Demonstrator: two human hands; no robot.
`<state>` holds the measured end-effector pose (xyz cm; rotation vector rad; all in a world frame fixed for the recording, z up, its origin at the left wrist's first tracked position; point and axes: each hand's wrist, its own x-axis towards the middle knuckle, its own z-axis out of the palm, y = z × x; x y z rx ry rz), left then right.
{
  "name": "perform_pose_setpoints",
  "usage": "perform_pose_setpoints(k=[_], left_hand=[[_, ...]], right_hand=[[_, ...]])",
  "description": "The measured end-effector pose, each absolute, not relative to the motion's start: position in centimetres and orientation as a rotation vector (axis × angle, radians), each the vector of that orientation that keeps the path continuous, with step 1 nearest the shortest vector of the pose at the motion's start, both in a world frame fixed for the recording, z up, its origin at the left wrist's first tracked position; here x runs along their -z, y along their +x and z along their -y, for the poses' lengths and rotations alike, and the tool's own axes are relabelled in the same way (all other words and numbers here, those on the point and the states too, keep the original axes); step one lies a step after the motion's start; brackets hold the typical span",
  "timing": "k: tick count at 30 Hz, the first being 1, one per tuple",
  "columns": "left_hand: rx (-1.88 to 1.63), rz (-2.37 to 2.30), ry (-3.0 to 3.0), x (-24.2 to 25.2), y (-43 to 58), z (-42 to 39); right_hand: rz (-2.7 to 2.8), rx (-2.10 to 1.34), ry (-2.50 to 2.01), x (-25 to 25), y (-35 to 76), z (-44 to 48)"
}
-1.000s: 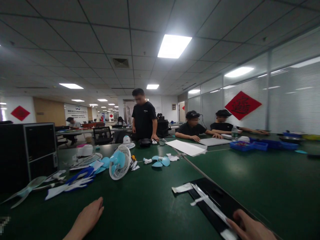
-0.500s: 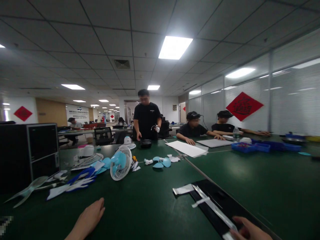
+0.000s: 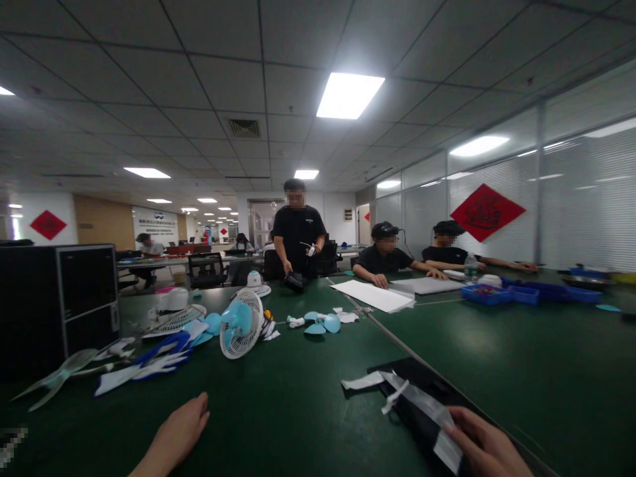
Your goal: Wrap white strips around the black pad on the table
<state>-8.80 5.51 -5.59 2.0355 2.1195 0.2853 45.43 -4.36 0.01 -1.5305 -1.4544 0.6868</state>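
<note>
At the lower right, my right hand pinches a translucent whitish strip between thumb and fingers. The strip is lifted and slanted above a flat black item, whose kind I cannot make out. White tabs stick out at the strip's far end. My left hand lies on the green table at the lower left, its fingers loosely extended and holding nothing. Nearest to it are a blue-and-white work glove and a small fan head with a white grille.
A black computer case stands at the left. Blue fan blades lie mid-table, a white fan base behind. Across the table a person stands; two others sit by white boards. Blue trays are at the right.
My right hand has raised the strip's near end and bent it up from the black item. The standing person has shifted right and tilted a black object. My left hand has stayed still.
</note>
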Motion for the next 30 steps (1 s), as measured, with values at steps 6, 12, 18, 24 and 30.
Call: perform_pose_setpoints(k=[6, 12, 18, 24, 30], left_hand=[[-0.276, -2.122, 2.032, 6.4, -9.5, -6.1], [-0.286, -2.111, 2.058, 6.3, -9.3, -5.9], [-0.322, -2.096, 2.088, 6.9, -9.7, -6.2], [-0.318, -2.088, 2.045, 6.3, -9.6, -5.9], [-0.316, -2.076, 2.019, 4.6, -8.3, -4.9]], right_hand=[[1.570, -0.416, -1.386, -3.5, 43.5, 1.4], [1.704, 0.169, -1.534, -5.3, 41.0, -5.9], [2.030, 0.375, -1.837, -3.2, 37.8, -11.9], [2.132, 0.265, -1.892, -0.5, 35.8, -13.4], [2.149, 0.245, -1.835, -0.4, 37.8, -12.9]])
